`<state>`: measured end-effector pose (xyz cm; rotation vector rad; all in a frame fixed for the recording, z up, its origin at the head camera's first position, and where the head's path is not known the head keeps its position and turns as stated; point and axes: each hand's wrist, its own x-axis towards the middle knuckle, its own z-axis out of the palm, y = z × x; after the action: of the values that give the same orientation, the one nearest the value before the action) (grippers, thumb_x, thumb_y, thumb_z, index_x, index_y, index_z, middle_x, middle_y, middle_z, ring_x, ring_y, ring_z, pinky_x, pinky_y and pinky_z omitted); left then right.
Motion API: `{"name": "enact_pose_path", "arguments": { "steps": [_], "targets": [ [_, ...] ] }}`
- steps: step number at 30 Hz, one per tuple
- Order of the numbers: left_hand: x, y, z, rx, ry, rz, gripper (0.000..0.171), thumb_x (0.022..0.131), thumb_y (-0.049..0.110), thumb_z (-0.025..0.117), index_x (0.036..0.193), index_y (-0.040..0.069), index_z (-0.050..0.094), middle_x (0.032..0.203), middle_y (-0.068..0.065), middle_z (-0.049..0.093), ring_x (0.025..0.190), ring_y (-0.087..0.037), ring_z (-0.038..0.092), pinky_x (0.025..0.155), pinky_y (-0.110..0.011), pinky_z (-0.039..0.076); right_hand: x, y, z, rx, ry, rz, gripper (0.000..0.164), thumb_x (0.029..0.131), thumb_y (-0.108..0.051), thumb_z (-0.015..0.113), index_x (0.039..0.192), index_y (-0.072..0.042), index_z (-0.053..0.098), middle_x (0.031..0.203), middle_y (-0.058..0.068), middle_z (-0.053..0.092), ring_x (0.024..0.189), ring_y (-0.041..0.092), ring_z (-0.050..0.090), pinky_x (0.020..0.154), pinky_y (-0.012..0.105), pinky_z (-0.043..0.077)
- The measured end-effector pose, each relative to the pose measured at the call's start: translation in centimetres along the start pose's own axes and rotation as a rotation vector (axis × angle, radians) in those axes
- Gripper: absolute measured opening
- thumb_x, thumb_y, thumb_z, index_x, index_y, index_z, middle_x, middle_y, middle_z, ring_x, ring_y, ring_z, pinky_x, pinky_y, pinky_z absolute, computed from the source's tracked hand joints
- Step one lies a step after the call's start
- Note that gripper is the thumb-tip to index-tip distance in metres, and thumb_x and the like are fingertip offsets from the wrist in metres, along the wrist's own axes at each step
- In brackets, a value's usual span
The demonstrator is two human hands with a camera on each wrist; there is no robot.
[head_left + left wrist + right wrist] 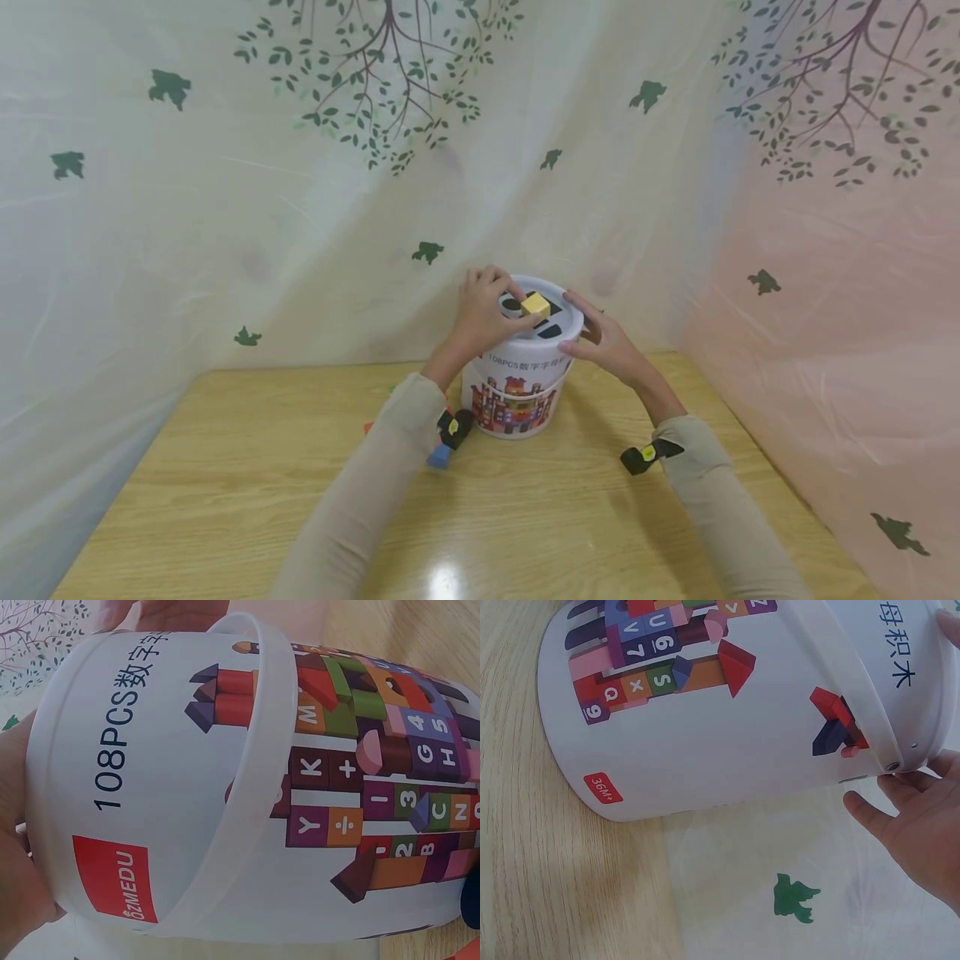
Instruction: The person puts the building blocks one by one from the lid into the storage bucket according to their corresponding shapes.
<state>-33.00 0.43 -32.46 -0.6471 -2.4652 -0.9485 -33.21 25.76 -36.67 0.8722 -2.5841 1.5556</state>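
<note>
A white bucket [495,354] printed with colorful letter and number blocks stands upright on the table. Its lid [551,289] has dark cut-out holes of several shapes. Above these holes my left hand [480,312] pinches a yellow cube block [536,307] between thumb and fingers; whether the cube touches the lid I cannot tell. My right hand [611,346] holds the rim at the bucket's right side, thumb in front and fingers behind. In the right wrist view, some fingers of the right hand [922,825] reach past the bucket's edge and are partly hidden.
Beside the bucket's left foot lie several loose blocks, among them a blue block [439,456], partly hidden by the left sleeve. The white carrying handle [274,765] hangs across the bucket's front. A printed curtain [337,250] rises behind the wooden table [262,483].
</note>
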Motion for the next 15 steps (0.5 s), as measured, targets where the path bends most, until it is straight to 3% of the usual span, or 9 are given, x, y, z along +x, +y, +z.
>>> {"name": "enact_pose_path", "arguments": {
  "steps": [15],
  "targets": [
    [0.02,0.06,0.01,-0.063,-0.022,-0.075,0.039,0.078,0.045,0.087,0.099,0.015,0.073,0.127,-0.007,0.057,0.117,-0.026,0.042,0.098,-0.044,0.041,-0.01,-0.06,-0.01,0.02,-0.006,-0.007,0.087,0.094,-0.016,0.069,0.164,-0.016,0.017,0.172,0.008,0.014,0.155,0.042,0.021,0.119,0.065,0.026]
  ]
}}
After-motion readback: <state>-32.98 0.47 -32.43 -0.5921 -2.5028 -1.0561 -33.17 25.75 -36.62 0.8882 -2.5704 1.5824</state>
